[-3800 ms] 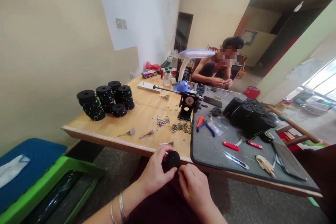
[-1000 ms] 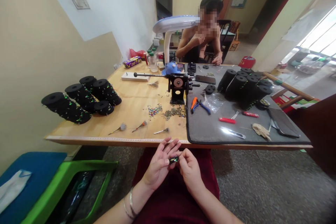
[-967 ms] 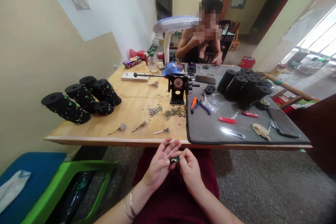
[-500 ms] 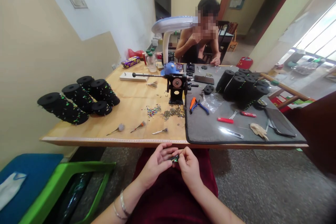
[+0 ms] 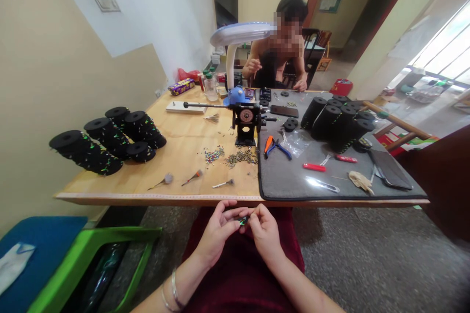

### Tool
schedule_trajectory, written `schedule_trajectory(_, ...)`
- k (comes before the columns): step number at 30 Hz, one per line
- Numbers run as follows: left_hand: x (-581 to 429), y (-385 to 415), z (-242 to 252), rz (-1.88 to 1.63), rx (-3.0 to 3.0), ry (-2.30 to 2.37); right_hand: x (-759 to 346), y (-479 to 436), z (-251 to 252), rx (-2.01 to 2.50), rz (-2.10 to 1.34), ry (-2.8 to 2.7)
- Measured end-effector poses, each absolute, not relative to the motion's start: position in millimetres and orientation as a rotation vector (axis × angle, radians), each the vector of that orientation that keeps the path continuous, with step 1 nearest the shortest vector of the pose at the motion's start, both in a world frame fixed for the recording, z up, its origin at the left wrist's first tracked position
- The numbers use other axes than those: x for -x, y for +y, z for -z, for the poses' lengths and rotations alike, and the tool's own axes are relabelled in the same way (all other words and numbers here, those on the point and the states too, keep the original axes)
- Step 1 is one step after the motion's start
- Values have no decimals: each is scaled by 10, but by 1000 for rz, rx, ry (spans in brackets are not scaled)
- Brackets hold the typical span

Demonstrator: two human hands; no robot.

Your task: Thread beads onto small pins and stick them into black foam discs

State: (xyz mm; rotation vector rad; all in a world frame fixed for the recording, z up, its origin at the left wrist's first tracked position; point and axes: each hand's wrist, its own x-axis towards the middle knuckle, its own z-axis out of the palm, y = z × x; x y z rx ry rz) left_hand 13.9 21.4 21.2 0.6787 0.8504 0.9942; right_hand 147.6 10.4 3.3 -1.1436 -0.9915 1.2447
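In front of the table edge, over my lap, my left hand [image 5: 217,232] holds a small black piece with bright green tips [image 5: 243,222] between thumb and fingers. My right hand [image 5: 265,229] is closed in a pinch right beside it, its fingertips near the piece. What the right fingertips grip is too small to make out. Just beyond the hands, three thin-stemmed brushes lie on the wood, the closest being a white-handled brush [image 5: 223,184]. Small coloured beads [image 5: 213,155] and a heap of small metallic parts [image 5: 240,157] lie behind them.
A black hand-crank device [image 5: 245,124] stands mid-table before a desk lamp [image 5: 230,66]. Black foam spools [image 5: 103,132] stand left, more spools [image 5: 336,117] right. Pliers [image 5: 277,149], red-handled tools and a scissor-like tool lie on the grey mat [image 5: 282,181]. Another person [image 5: 282,54] sits opposite.
The small piece has turned slightly in my left fingers, showing more green. My hands stay nearly in place. The person opposite has lowered a hand from the face.
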Motion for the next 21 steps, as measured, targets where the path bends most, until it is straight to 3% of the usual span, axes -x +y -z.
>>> schedule_trajectory(10, -133, 224, -193, -1022, -484, 651, -1465, 119, -6, 1112, -1298, -871)
schedule_trajectory(17, -131, 188, -197, -937, -687, 680, -1575, 111, -63, 1252, -659, -1454)
schedule_trajectory(21, -97, 203, -227, -870, -918, 893, -1653, 103, -120, 1173, -528, -1658)
